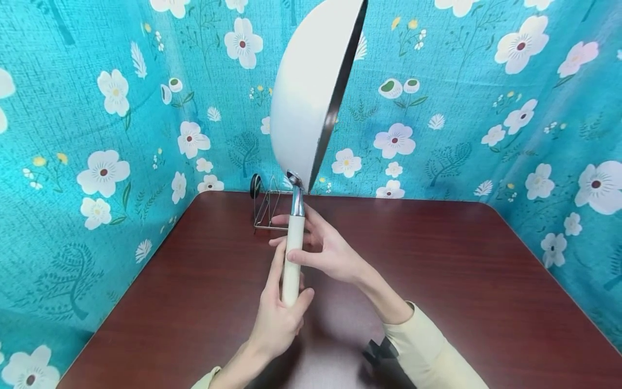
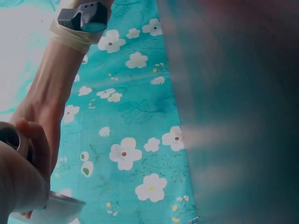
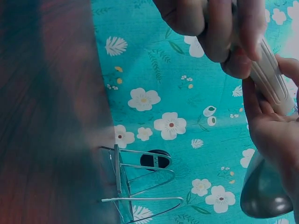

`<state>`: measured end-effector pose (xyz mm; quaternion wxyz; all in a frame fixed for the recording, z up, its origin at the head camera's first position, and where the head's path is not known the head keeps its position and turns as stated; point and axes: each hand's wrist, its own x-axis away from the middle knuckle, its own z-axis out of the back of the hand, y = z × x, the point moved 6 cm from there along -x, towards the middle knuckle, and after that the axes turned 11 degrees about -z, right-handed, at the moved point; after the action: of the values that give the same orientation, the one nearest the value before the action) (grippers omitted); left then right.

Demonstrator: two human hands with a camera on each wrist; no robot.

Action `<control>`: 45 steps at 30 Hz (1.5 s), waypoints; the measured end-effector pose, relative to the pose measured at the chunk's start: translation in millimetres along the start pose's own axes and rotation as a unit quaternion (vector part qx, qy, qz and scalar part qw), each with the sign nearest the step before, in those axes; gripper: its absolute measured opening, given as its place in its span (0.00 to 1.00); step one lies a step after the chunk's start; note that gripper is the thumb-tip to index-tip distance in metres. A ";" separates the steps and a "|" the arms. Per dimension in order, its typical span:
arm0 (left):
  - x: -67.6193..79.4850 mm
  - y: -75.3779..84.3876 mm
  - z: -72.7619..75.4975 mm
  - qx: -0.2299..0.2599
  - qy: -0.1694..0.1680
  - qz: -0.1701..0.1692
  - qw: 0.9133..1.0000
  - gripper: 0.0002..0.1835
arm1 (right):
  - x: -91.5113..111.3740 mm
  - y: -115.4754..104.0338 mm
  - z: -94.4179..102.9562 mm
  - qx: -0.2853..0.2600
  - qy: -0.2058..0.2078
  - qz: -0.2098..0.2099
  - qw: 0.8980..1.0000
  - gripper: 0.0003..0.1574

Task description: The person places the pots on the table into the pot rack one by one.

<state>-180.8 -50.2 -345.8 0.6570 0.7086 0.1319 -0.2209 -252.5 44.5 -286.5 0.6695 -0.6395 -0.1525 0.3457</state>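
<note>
In the head view a white wok (image 1: 303, 86) with a dark inner side stands on edge in the air, its handle downward. Its cream handle (image 1: 293, 254) meets the bowl through a shiny metal neck (image 1: 297, 202). Low on the handle, my left hand (image 1: 279, 324) grips it with fingers wrapped around the back. Higher up, my right hand (image 1: 335, 254) holds the handle between the thumb in front and the fingers behind. The right wrist view shows the wok bowl (image 3: 266, 191) beyond my right hand. The handle's round end (image 2: 10, 135) shows in the left wrist view.
A wire rack (image 1: 267, 210) with a black round piece (image 1: 255, 186) stands near the back of the dark red-brown table (image 1: 437, 270), behind the hands. A blue flowered curtain (image 1: 437, 124) surrounds the table at the back and sides.
</note>
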 end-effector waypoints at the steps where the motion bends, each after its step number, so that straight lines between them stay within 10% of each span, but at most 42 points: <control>1: 0.1 1.3 2.0 -0.025 0.010 -0.019 0.999 0.51 | -1.2 -0.5 -1.1 0.004 -0.005 0.000 1.000 0.48; 6: -0.5 6.8 12.1 -0.130 0.050 -0.111 0.984 0.51 | -7.0 -3.8 -7.4 0.011 0.005 -0.013 1.000 0.49; 15: -3.7 6.9 23.4 -0.157 0.073 -0.138 0.975 0.53 | -3.4 -6.8 -14.0 0.035 0.101 -0.044 0.993 0.53; 45: 9.5 -6.9 41.1 -0.166 0.088 -0.006 0.982 0.55 | -8.8 21.3 -27.8 0.024 0.117 -0.067 0.991 0.55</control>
<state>-181.6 -91.1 -358.0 0.7499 0.6055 0.2285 -0.1368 -246.5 16.6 -308.6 0.7193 -0.6480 -0.1070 0.2263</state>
